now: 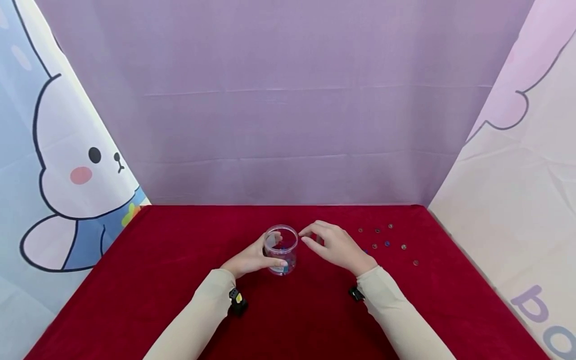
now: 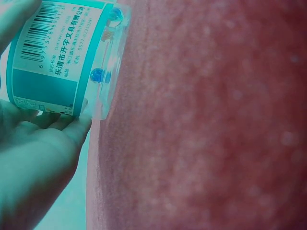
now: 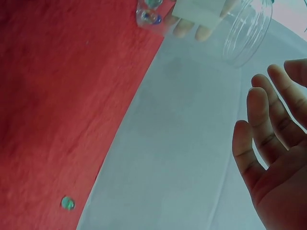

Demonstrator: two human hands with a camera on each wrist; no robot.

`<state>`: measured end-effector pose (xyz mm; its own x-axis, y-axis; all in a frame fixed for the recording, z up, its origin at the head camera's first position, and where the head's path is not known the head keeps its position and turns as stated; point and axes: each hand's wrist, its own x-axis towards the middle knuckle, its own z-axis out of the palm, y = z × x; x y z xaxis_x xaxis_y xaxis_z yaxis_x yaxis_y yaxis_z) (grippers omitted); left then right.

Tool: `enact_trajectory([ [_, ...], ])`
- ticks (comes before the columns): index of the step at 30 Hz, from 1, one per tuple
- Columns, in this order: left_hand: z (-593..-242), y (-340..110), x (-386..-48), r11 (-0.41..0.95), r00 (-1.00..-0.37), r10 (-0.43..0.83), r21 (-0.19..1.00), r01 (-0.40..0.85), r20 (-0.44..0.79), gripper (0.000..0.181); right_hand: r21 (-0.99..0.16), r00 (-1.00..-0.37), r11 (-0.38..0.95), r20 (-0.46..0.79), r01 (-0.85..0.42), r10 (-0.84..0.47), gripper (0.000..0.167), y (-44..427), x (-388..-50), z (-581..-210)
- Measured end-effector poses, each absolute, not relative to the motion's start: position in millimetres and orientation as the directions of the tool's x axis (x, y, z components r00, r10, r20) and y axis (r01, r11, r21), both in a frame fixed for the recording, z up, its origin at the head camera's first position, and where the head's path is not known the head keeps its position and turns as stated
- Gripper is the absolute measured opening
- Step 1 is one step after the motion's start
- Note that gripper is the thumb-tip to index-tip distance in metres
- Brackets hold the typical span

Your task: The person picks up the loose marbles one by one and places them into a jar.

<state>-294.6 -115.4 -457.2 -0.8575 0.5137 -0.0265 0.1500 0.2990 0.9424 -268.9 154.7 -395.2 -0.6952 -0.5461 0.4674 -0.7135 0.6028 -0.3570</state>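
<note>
A clear plastic jar [image 1: 291,257], open at the top, is gripped round its side by my left hand [image 1: 251,260], thumb in front and fingers behind. The left wrist view shows its printed label [image 2: 53,57] with a barcode, and a few glass marbles [image 2: 98,75] at the bottom. To the right of the jar's rim hovers my right hand [image 1: 335,245]. Its fingers [image 3: 258,103] are loosely bent and apart, with nothing seen between them. In the right wrist view the jar's open mouth [image 3: 247,33] lies just beyond the fingertips.
Several loose marbles [image 1: 387,243] lie scattered on the red cloth [image 1: 180,300] to the right of my right hand. One greenish marble [image 3: 67,202] shows in the right wrist view. A purple curtain [image 1: 288,125] hangs behind the table, with printed fabric at both sides.
</note>
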Motion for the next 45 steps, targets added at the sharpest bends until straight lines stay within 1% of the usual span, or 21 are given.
enact_trajectory([
  [12,-459.7,-116.8,-295.3,0.305,-0.858,0.513,0.940,0.152,-0.027,0.094,-0.359,-0.722,0.639,0.473,-0.681,-0.504,0.020,186.0,-269.1,-401.4],
  [18,-455.8,-117.5,-294.0,0.314,-0.858,0.512,0.937,0.153,-0.032,0.094,-0.351,-0.743,0.669,0.461,-0.655,-0.486,0.017,202.2,-268.8,-404.8],
  [23,-457.7,-117.8,-294.9,0.309,-0.858,0.512,0.938,0.156,-0.026,0.094,-0.362,-0.769,0.692,0.441,-0.624,-0.463,0.015,213.2,-268.2,-405.1],
  [29,-460.1,-117.9,-296.1,0.306,-0.857,0.515,0.938,0.165,-0.018,0.093,-0.385,-0.785,0.697,0.430,-0.606,-0.445,0.014,225.9,-266.7,-404.4],
  [36,-457.2,-117.3,-294.3,0.310,-0.857,0.516,0.936,0.169,-0.016,0.093,-0.357,-0.797,0.735,0.441,-0.577,-0.412,0.015,242.3,-265.5,-403.7],
  [41,-456.5,-116.7,-294.7,0.312,-0.856,0.516,0.936,0.166,-0.020,0.093,-0.373,-0.827,0.756,0.411,-0.537,-0.384,0.016,256.0,-264.6,-403.4],
  [45,-457.2,-116.8,-295.0,0.311,-0.856,0.516,0.936,0.165,-0.020,0.091,-0.363,-0.843,0.779,0.390,-0.511,-0.372,0.017,264.5,-263.7,-404.5],
])
